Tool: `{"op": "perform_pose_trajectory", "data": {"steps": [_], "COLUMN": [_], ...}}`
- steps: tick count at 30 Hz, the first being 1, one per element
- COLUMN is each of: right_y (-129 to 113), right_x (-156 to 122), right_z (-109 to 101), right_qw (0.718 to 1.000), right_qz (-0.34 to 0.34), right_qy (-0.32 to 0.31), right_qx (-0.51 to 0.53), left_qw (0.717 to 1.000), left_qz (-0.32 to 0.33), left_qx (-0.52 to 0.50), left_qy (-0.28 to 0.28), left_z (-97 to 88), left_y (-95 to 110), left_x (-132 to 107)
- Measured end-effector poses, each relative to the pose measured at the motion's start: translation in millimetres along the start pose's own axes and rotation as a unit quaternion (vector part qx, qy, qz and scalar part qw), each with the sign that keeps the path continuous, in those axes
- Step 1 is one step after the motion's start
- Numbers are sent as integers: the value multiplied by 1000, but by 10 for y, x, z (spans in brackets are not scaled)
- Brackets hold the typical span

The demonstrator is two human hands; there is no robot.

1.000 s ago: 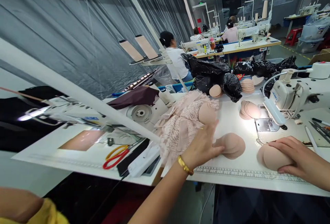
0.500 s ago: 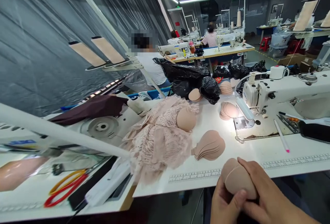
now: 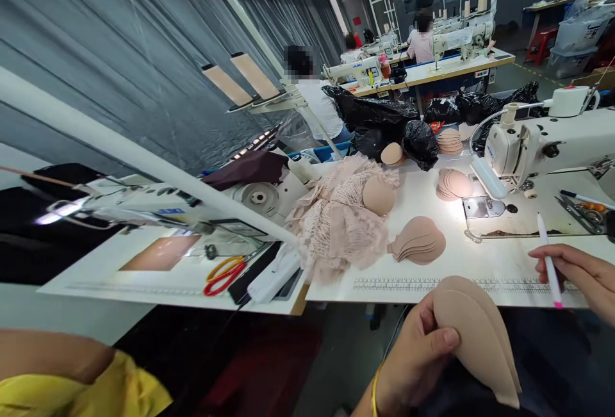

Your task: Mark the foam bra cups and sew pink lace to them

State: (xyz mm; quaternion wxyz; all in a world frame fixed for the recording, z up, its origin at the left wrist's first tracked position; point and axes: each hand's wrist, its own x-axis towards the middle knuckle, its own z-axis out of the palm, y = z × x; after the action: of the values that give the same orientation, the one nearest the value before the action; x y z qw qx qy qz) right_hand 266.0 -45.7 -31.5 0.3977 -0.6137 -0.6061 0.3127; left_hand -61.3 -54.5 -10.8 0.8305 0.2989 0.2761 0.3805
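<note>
Head view: left hand [image 3: 413, 358] at 6 o'clock in frame is clamped on a beige foam cup [image 3: 480, 340], with the thumb on the near face and the fingers behind. The cup is off the table [image 3: 432, 205], below its front edge. Its long axis runs from 11 o'clock to 5 o'clock, rounded end up. It is smooth, matte and teardrop-shaped. A second edge shows along the right rim, so maybe two nested, can't tell.

Right hand [image 3: 583, 276] at 3 o'clock is closed round a white pen [image 3: 548, 263], pink tip down toward 6, over the table's front edge. From the cup, the tip sits at about 2 o'clock, near but not touching.

A stack of cups [image 3: 420, 241] lies on the table at 12 o'clock from the held one. A lace garment [image 3: 341, 221] is at the stack's 9 and a sewing machine [image 3: 542, 138] at its 2.
</note>
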Motion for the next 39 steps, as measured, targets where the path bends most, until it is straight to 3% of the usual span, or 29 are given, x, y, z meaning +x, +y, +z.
{"op": "perform_pose_trajectory", "data": {"steps": [1,4,6,9,13,16,21,26,35,39], "right_y": [-108,-373,-474,-530,-513,-481,-387,-305,-743,-808], "right_x": [-152,-566,-749,-870,-833,-740,-634,-589,-479,-453], "right_z": [144,644,929,1132,1012,818,605,629,699,704], "right_qw": [997,965,941,912,912,915,923,934,933,927], "right_qz": [18,51,77,87,47,60,85,104,147,163], "right_qy": [-28,-2,-19,-18,90,158,127,68,34,21], "right_qx": [74,256,328,400,397,366,352,333,327,338], "left_qw": [999,992,985,979,978,980,989,994,997,996], "left_qz": [-11,-61,-93,-113,-106,-84,-40,-26,-29,-40], "left_qx": [-30,-113,-146,-167,-179,-180,-144,-101,-72,-77], "left_qy": [-4,-18,-30,-21,15,26,21,28,12,8], "left_z": [14,84,123,131,89,51,-56,-135,-129,-147], "left_y": [-39,-251,-408,-538,-498,-448,-453,-442,-426,-446], "left_x": [0,4,-15,-76,-122,-112,-82,-73,-66,-62]}}
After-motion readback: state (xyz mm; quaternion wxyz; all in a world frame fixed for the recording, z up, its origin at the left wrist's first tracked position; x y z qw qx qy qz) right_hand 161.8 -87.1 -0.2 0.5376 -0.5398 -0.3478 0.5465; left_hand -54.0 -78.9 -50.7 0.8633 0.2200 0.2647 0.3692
